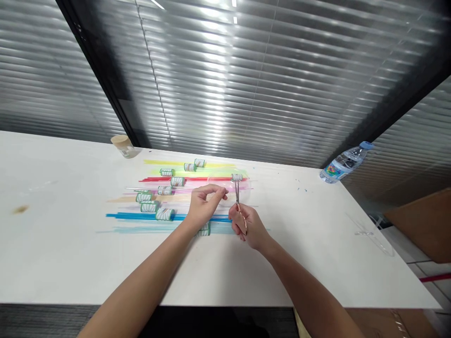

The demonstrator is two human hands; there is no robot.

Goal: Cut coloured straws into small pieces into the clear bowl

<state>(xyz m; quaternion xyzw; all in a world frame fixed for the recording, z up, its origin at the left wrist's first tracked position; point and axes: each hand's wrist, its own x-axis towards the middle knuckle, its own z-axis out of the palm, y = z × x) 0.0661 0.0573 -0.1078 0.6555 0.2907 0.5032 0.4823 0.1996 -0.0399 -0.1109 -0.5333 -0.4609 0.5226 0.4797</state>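
My left hand (203, 205) hovers over the coloured strips with thumb and forefinger pinched together; what it pinches is too thin to make out. Just to its right, my right hand (248, 227) grips small rose-gold scissors (238, 202), blades pointing away from me. Bundles of long thin coloured strips (151, 217) lie in rows on the white table (70, 244), in yellow, red, pink, tan and blue. Each bundle is wrapped in a green-and-white paper band (164, 214). One band (237, 177) sits just beyond the scissor tips.
A glass jar with a cork lid (123, 145) stands at the back left. A water bottle with a blue cap (344, 163) lies at the table's back right corner. Window blinds run behind the table. A brown box (419, 220) is off to the right.
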